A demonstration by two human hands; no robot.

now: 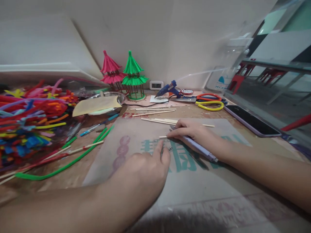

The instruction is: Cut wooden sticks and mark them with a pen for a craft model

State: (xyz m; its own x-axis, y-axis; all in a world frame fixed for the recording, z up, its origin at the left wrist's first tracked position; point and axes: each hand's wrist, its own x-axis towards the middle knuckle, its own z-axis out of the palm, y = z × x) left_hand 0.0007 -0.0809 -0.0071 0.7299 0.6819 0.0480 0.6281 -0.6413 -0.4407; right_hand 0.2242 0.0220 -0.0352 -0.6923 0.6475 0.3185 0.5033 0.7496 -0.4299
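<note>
My right hand (194, 131) grips a light purple craft knife (199, 148), its tip down on a thin wooden stick (163, 137) lying on a translucent sheet (189, 181) over a printed mat. My left hand (143, 168) rests on the sheet just below, fingers curled and pinched near the stick's end; what it pinches is hidden.
A heap of coloured pipe cleaners (26, 119) fills the left. Loose sticks (155, 111) lie ahead, with a glue gun (168, 89), scissors (209, 101) and two paper pagodas, pink (110, 71) and green (133, 76). A phone (252, 121) lies at right. A long green pipe cleaner (70, 161) crosses the table.
</note>
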